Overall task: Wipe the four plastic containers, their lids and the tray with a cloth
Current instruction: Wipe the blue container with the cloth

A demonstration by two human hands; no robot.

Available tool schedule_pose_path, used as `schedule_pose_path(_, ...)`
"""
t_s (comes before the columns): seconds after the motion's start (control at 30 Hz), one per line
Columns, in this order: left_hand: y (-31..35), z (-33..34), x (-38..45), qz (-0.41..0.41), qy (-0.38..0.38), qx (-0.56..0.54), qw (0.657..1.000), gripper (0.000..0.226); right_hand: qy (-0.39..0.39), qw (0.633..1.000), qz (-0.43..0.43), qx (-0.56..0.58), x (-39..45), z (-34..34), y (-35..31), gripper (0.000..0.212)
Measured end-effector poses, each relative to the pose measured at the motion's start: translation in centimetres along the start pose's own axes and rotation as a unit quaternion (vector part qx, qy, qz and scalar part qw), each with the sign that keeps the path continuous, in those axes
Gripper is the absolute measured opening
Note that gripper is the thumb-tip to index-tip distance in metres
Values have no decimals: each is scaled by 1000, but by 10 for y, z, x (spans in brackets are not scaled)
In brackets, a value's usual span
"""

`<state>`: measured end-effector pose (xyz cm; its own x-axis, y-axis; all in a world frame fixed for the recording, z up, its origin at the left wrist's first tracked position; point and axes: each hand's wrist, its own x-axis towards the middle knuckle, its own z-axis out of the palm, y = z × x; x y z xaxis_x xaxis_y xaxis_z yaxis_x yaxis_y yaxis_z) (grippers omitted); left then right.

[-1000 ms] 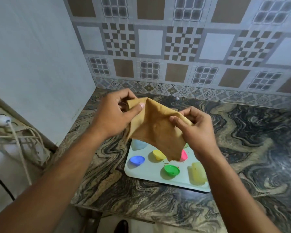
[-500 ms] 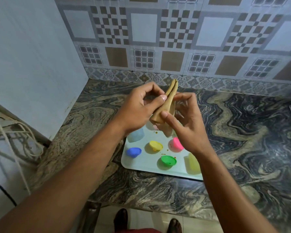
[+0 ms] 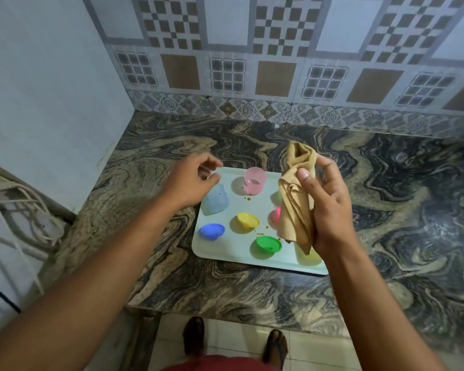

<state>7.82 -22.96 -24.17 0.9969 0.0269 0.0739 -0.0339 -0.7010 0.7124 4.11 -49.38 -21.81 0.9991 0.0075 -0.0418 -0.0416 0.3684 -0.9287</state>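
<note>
One hand does each job best: the right hand [image 3: 330,207] grips the bunched cloth [image 3: 296,202] while the empty, loosely curled left hand [image 3: 192,180], over the tray [image 3: 225,253], should lift the blue container [image 3: 214,200] beneath it.

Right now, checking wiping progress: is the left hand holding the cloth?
No, the cloth is gripped by the right hand; the left hand holds nothing.
</note>
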Motion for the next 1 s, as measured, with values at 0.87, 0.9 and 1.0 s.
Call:
schedule_pose_path(0.87, -18, 35, -33, 61, 78, -2, 995, 75, -20, 1000, 19, -6, -50, 6, -29, 21)
schedule_pose_path(0.9, -5, 27, -38, 77, 94, -10, 993, 76, -24, 999, 7, -23, -52, 8, -31, 16)
schedule_pose_path(1.0, 35, 4, -54, 121, 133, -23, 983, 78, -20, 994, -53, -96, -59, 17, -38, 14)
